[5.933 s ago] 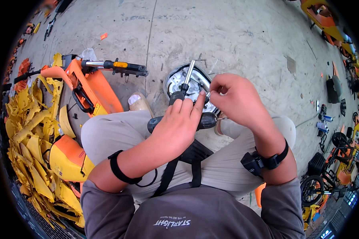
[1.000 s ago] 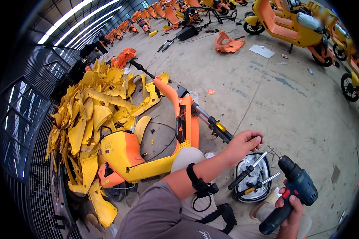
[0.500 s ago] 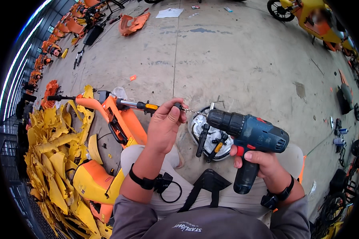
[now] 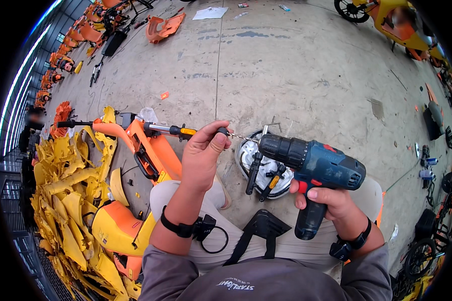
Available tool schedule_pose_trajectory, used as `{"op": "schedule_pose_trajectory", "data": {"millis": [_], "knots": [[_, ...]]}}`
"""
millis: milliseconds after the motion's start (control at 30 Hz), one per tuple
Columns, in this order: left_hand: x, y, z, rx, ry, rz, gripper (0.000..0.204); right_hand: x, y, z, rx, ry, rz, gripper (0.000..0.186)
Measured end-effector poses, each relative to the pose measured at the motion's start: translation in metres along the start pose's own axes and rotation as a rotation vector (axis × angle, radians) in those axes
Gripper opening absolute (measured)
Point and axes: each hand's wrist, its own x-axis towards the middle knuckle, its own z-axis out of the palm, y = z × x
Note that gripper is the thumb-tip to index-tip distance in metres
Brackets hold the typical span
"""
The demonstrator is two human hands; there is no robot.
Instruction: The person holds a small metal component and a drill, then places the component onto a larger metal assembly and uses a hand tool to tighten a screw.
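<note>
Turned leftward since the earliest frame, the drill (image 4: 331,163) – right hand (image 4: 329,201) wrapped round it above the lap (image 4: 299,247) – meets a black piece (image 4: 222,131) pinched in the left hand (image 4: 203,153), apparently for boring, which calls for steadiness.

The right hand (image 4: 334,201) grips a drill (image 4: 331,163), its bit (image 4: 243,137) reaching a small black part (image 4: 223,131) pinched in the left hand (image 4: 201,156). Below, two rods (image 4: 254,173) lie in a white shell (image 4: 248,150); yellow panels (image 4: 60,185) are heaped at left.
</note>
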Motion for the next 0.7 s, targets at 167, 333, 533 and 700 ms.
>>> {"op": "schedule_pose_trajectory", "data": {"millis": [167,333,533,700], "knots": [[0.000,-0.002,-0.001,0.077,-0.010,0.027,0.030,-0.002,-0.004,-0.004,-0.023,-0.010,0.003,0.047],[-0.002,0.003,-0.008,0.140,-0.016,0.033,0.025,0.000,-0.003,-0.001,-0.062,-0.021,0.009,0.046],[-0.002,0.011,-0.015,0.203,-0.070,0.004,0.021,0.006,-0.003,0.004,-0.165,-0.044,0.007,0.047],[0.007,-0.004,-0.002,0.496,-0.037,-0.048,0.023,-0.017,-0.007,-0.020,-0.086,-0.038,0.109,0.036]]}}
